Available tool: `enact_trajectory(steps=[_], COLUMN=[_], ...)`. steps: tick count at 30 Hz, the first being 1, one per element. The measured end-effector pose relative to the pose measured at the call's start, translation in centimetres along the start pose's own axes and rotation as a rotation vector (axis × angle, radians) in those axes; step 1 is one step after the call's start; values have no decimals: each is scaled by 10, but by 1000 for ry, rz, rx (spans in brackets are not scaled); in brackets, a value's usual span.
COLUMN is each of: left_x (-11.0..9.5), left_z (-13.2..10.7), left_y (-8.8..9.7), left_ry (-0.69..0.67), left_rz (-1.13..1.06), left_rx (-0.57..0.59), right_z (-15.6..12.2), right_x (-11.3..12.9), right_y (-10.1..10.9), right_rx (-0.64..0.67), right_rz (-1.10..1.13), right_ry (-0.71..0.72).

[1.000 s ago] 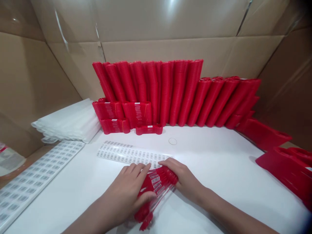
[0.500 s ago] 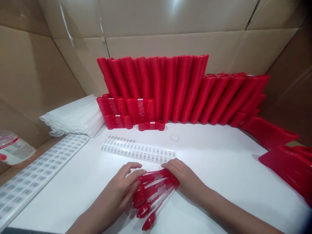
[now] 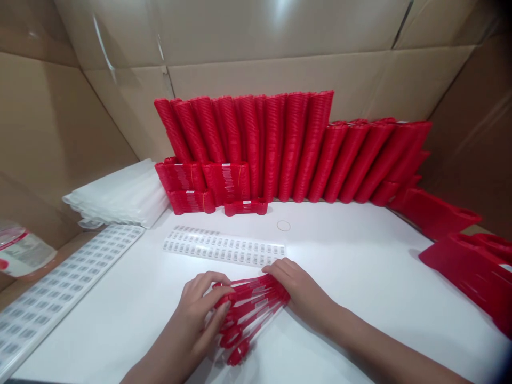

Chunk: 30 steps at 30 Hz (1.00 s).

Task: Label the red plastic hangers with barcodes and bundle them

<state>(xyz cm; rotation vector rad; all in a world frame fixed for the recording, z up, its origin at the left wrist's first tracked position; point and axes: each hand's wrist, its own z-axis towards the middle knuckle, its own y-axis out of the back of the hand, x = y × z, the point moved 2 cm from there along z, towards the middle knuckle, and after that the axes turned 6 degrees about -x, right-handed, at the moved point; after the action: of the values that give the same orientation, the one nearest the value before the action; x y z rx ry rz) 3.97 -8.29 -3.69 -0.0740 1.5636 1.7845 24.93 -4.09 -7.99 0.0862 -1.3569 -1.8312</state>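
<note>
fanned red pieces: between the hands | right hand: curled round their gathered ends | left hand: thumb and fingers nearly together, seemingly pinching one spread end | step: likely fanning; calls for steady right grip, left separating ends | sticker sheet: just beyond both hands

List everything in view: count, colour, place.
Fanned pieces: several, red, between hands
Tall stacks: many, red, back
Short stacks: four, red, before them, left
Side stacks: several, red, right edge
Loose label sheets: count unclear, white, centre
Label pile: one, white, left edge
Plastic sleeves: one pile, whitish, back left
Loop: one, colour unclear, centre
Labelled container: one, clear, far left
Cardboard walls: three, brown, back and sides
Table: one, white, beneath hands
Left hand: one, bare, at the pieces' left ends
Right hand: one, bare, holding their right ends
</note>
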Motion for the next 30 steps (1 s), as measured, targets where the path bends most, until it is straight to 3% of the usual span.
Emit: enact_trajectory(steps=[6, 10, 14, 30], left_x=[4, 2, 1, 6], left_z=[1, 1, 1, -2], left_y=[4, 4, 2, -3], left_ry=[74, 74, 56, 169], left_rz=[-49, 3, 14, -209], left_rx=[17, -39, 4, -80], right_z=[0, 0, 1, 1], right_x=[0, 0, 0, 0], right_y=[1, 1, 2, 3], right_rx=[4, -4, -11, -9], right_rz=[-1, 2, 4, 10], right_ry=[-7, 1, -8, -7])
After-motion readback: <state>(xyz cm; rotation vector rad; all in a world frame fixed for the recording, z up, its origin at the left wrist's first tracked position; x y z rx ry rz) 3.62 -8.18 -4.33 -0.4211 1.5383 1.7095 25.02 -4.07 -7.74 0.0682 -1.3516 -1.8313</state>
